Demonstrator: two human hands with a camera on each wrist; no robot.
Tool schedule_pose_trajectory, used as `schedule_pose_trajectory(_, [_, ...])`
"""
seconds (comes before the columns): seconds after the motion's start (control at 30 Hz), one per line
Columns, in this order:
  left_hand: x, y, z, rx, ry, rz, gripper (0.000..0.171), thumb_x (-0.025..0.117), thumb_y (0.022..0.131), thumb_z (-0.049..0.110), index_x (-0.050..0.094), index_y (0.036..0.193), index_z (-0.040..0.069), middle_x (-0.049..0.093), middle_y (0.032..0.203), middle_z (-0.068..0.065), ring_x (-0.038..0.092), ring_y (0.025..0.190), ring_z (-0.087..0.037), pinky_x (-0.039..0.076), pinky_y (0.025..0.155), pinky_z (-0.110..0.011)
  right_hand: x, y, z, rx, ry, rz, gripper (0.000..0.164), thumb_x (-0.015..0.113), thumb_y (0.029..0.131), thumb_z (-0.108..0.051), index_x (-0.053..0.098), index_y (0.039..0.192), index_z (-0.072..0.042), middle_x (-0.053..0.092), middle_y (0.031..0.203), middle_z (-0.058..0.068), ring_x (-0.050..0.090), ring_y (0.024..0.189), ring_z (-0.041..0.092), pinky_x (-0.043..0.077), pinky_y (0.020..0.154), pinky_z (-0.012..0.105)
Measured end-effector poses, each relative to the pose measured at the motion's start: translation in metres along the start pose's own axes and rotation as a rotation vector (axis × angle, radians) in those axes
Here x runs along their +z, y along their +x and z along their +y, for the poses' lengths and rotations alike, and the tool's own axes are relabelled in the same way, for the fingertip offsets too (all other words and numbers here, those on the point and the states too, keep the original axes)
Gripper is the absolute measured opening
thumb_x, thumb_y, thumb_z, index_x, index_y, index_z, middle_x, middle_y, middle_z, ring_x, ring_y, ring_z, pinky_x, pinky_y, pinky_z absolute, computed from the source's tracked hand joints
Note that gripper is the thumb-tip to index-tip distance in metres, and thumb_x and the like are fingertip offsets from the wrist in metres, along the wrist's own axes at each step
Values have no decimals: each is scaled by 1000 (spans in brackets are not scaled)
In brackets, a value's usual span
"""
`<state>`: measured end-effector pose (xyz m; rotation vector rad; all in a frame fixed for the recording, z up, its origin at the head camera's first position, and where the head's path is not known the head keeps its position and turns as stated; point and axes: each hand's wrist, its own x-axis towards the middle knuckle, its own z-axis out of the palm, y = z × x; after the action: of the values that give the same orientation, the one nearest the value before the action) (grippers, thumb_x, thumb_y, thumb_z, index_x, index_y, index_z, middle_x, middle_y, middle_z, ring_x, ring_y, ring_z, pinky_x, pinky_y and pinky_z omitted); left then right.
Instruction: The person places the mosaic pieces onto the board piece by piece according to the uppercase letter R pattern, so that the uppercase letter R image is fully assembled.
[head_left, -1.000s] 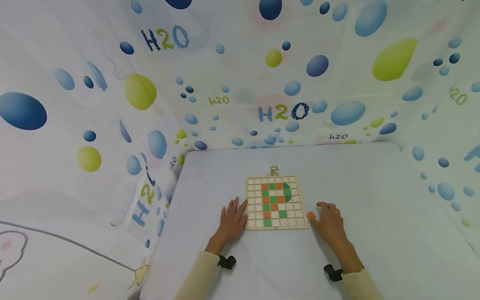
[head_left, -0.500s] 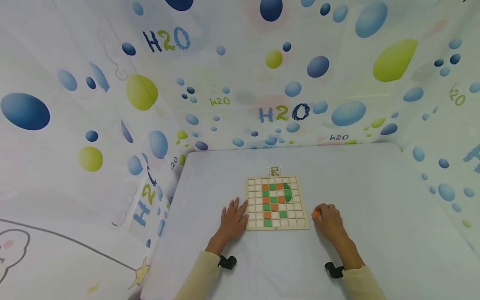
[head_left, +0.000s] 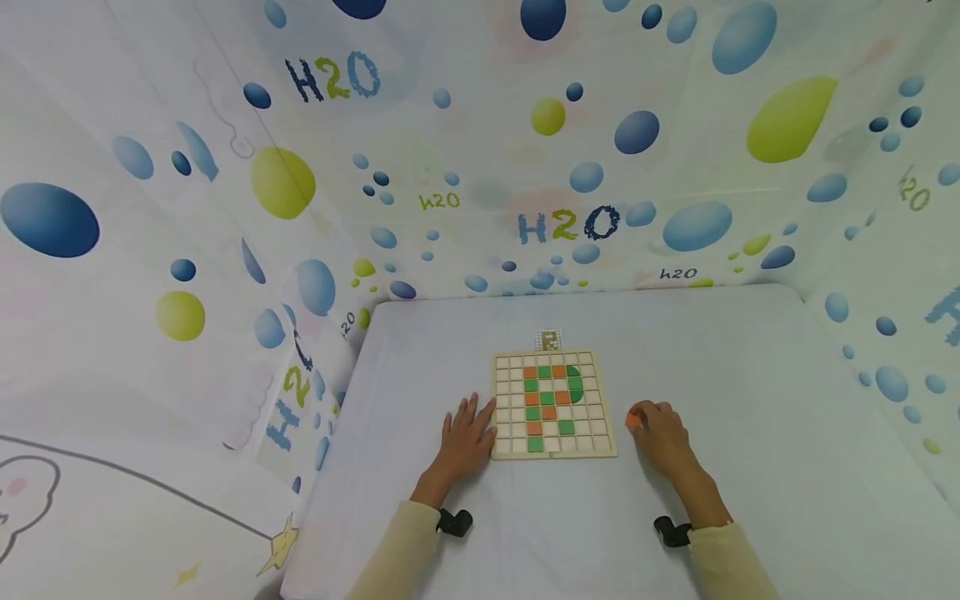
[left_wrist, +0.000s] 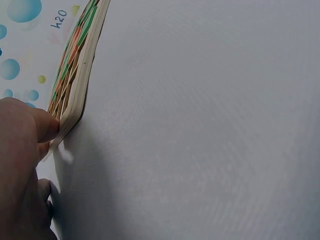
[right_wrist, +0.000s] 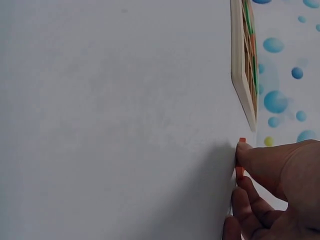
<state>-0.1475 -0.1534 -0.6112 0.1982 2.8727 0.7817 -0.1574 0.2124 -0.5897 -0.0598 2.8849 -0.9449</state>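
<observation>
A square wooden grid board lies on the white table, with orange, green and pale tiles in its cells forming a letter R-like figure. Against the board's left edge rests my left hand, fingers spread; in the left wrist view the thumb touches the board's rim. To the right of the board, my right hand pinches a small orange tile between thumb and fingers. The right wrist view shows that orange tile standing on edge, close to the tabletop and apart from the board.
A small card with a gridded pattern sits just beyond the board's far edge. White cloth covers the table. Printed fabric walls with blue and green drops rise behind and on both sides.
My right hand has picked the orange tile up from beside the board's right edge and drawn it slightly to the right. My left hand stays in place.
</observation>
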Motion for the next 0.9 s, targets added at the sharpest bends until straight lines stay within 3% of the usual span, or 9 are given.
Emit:
schedule_pose_trajectory(0.3, [2, 1, -1, -3, -1, 2, 57, 46, 110, 31, 39, 165, 18, 22, 175, -17, 17, 162, -40, 11, 126, -69, 12, 14, -1, -11, 82, -23, 26, 71, 100, -11, 64, 121, 1, 62, 115, 23, 58, 105, 38, 44, 82, 55])
schedule_pose_trajectory(0.57, [1, 1, -2, 3, 1, -6, 57, 45, 110, 32, 38, 165, 18, 21, 175, -17, 15, 163, -41, 10, 126, -68, 28, 9, -22, -40, 96, -68, 29, 72, 98, -13, 68, 124, -2, 63, 119, 19, 61, 112, 36, 42, 88, 58])
schedule_pose_trajectory(0.73, [1, 0, -1, 0, -7, -7, 57, 46, 110, 32, 39, 165, 19, 21, 175, -16, 16, 163, -40, 10, 126, -69, 39, -1, -34, -115, 40, -92, 24, 78, 95, -14, 68, 117, -9, 64, 109, 8, 61, 105, 28, 43, 83, 50])
schedule_pose_trajectory(0.9, [-1, 0, 1, 1, -23, 2, 57, 47, 110, 31, 40, 165, 18, 22, 175, -17, 16, 162, -41, 10, 126, -69, 42, -8, -42, -184, 30, -80, 10, 76, 95, -12, 70, 101, -15, 62, 107, 3, 59, 102, 25, 44, 81, 49])
